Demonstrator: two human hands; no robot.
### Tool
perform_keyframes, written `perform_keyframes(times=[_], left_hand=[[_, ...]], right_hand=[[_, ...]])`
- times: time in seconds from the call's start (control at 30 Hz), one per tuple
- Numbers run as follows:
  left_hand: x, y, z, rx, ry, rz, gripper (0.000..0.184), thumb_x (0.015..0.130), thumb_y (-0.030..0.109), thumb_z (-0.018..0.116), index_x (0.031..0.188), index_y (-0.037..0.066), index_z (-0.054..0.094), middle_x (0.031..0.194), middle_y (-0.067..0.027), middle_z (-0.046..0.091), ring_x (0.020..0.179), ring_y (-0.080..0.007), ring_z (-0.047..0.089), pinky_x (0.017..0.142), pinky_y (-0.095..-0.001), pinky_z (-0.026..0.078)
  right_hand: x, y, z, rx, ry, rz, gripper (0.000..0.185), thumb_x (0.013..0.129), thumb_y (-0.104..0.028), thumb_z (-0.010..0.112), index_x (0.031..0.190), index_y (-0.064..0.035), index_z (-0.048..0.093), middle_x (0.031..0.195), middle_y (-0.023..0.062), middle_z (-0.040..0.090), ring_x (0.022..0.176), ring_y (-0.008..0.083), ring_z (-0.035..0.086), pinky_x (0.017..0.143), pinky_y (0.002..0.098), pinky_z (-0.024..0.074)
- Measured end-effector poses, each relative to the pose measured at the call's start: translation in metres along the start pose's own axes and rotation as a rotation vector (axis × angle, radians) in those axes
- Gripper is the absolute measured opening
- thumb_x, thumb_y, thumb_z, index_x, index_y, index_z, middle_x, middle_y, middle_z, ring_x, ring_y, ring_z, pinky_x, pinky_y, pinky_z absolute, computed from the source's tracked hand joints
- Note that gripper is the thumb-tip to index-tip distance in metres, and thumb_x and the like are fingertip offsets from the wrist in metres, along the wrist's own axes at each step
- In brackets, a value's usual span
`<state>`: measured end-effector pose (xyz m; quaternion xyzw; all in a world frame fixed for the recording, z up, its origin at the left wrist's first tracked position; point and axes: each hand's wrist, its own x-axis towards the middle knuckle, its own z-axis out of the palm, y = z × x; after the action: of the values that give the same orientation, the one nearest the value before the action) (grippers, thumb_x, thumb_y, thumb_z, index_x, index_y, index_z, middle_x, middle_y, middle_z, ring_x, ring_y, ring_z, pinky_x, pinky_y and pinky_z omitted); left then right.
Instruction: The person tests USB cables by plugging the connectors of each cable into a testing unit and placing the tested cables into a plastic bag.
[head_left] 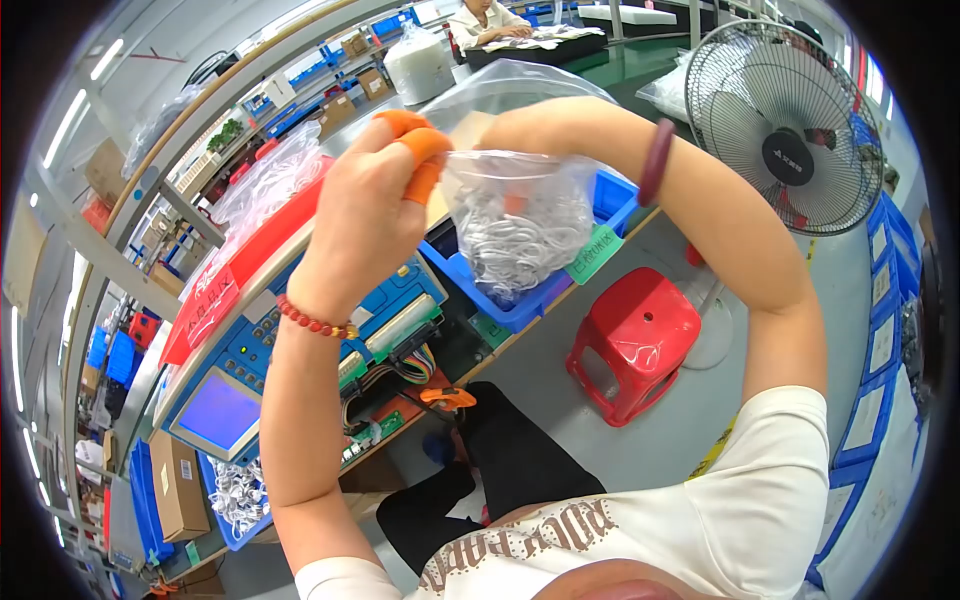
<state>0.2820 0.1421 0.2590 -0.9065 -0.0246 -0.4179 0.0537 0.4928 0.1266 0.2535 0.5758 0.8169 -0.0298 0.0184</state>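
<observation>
A clear plastic bag (525, 225) full of coiled white cables hangs over a blue bin (520, 312). My left hand (375, 200), with orange finger cots on its fingertips, is closed on the bag's upper edge at the left. From the right, my right hand (515, 128) reaches across to the bag's top. The bag film and the bent wrist hide its fingers, so their grip cannot be made out. A green label (594, 254) with writing sits on the bin's right side.
A blue test instrument (290, 350) with a lit screen stands left of the bin, by coloured wires (415, 362). White cables fill another blue bin (240, 500). A red stool (640, 335) and a fan (785, 140) stand right. Another person (485, 22) works behind.
</observation>
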Motion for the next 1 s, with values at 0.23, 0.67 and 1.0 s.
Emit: perform_keyframes(times=[0.23, 0.67, 1.0], left_hand=[[-0.009, -0.003, 0.008, -0.010, 0.031, -0.055, 0.013, 0.076, -0.001, 0.058, 0.088, 0.000, 0.062, 0.091, -0.0150, 0.058, 0.080, -0.0326, 0.058, 0.070, -0.0354, 0.048], [-0.022, 0.032, -0.035, -0.061, 0.064, -0.090, 0.018, 0.082, 0.004, 0.054, 0.098, 0.002, 0.061, 0.099, -0.0198, 0.060, 0.089, -0.0326, 0.060, 0.075, -0.0340, 0.048], [-0.229, 0.099, -0.079, -0.013, 0.115, -0.193, 0.031, 0.068, 0.004, 0.064, 0.099, 0.005, 0.065, 0.098, -0.0111, 0.061, 0.070, -0.0229, 0.058, 0.060, -0.0301, 0.047]], right_hand=[[-0.008, -0.022, -0.001, 0.015, 0.071, 0.176, 0.036, 0.082, -0.032, 0.056, 0.114, -0.0163, 0.058, 0.112, 0.0115, 0.060, 0.102, 0.0299, 0.057, 0.086, 0.0379, 0.0444], [-0.060, -0.059, -0.070, 0.181, 0.209, 0.176, 0.037, 0.082, -0.028, 0.061, 0.106, 0.0004, 0.061, 0.095, 0.0106, 0.064, 0.086, 0.0190, 0.059, 0.074, 0.0291, 0.0469], [-0.112, -0.099, 0.030, 0.269, 0.772, -0.135, 0.033, 0.087, -0.006, 0.051, 0.118, 0.0037, 0.053, 0.114, 0.0149, 0.057, 0.104, 0.0217, 0.057, 0.092, 0.0273, 0.0417]])
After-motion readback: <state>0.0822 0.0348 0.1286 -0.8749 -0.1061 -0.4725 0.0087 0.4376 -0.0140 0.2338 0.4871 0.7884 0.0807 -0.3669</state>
